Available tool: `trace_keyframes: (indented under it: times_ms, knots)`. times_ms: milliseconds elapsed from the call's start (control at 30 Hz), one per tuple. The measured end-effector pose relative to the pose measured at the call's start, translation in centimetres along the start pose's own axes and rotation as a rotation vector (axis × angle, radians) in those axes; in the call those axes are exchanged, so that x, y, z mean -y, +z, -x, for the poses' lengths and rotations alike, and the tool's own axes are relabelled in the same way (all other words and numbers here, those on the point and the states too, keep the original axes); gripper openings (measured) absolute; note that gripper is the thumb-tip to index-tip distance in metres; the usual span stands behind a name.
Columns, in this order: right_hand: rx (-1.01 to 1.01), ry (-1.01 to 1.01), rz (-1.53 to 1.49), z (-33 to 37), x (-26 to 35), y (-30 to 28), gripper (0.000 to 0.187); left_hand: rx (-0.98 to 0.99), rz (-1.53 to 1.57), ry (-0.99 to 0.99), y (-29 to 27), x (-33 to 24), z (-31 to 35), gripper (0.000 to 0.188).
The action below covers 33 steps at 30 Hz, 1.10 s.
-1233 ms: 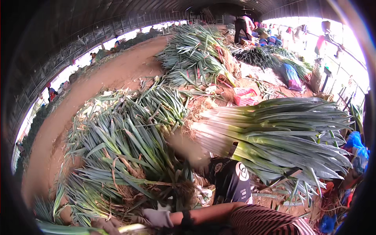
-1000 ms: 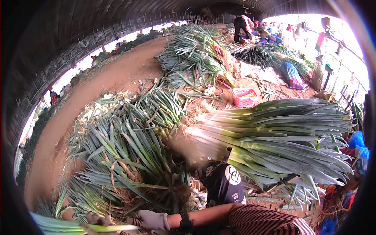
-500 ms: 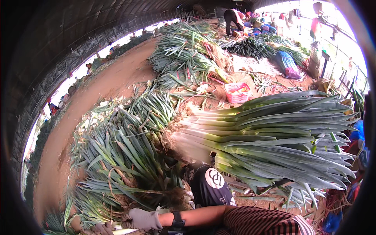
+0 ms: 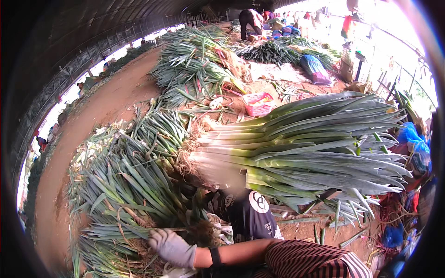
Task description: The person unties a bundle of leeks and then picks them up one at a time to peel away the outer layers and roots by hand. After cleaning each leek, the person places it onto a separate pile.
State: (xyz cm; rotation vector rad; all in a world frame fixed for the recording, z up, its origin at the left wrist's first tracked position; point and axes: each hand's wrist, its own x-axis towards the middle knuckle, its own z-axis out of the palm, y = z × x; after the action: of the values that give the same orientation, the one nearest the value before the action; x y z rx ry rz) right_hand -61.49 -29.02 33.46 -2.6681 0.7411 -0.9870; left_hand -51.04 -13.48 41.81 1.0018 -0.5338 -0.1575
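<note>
My right hand [image 4: 172,248], in a grey glove, reaches in from the lower right over a heap of loose leeks [image 4: 134,180]. Its fingers are curled against leaves and roots; what they grip is hidden. Just below the wrist shows a pale leek stalk [image 4: 178,271]. My left hand is out of view. A big sheaf of leeks [image 4: 287,148] lies beyond my arm, white stems and roots to the left, long green leaves to the right. Beneath its root end is dark printed cloth [image 4: 252,217].
A pink basket [image 4: 257,104] stands behind the sheaf. More leek piles [image 4: 199,65] lie farther back, near a bending person [image 4: 250,22]. A bare dirt path [image 4: 92,125] curves along the left. Blue netting [image 4: 415,139] and strings lie at the right.
The view has shifted a little to the right. My right hand has risen from the low leek stalk onto the heap. The other gloved hand has left the view.
</note>
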Motion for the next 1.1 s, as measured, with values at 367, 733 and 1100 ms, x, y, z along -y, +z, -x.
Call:
trace_keyframes:
  times_ms: [367,733,1100]
  knots:
    - [0.738,-0.286,-1.105,1.7,6.6,1.9,0.043,0.025,0.142,-0.094,-2.9,1.7,-2.2,0.027]
    - [1.027,-0.103,-1.395,2.3,8.1,3.1,0.041,-0.1,-0.196,-0.152,-28.2,7.7,-7.5,0.022]
    - [1.346,0.125,-1.378,4.5,8.0,4.6,0.035,-0.379,-0.151,-0.375,-23.8,8.7,-5.1,0.019]
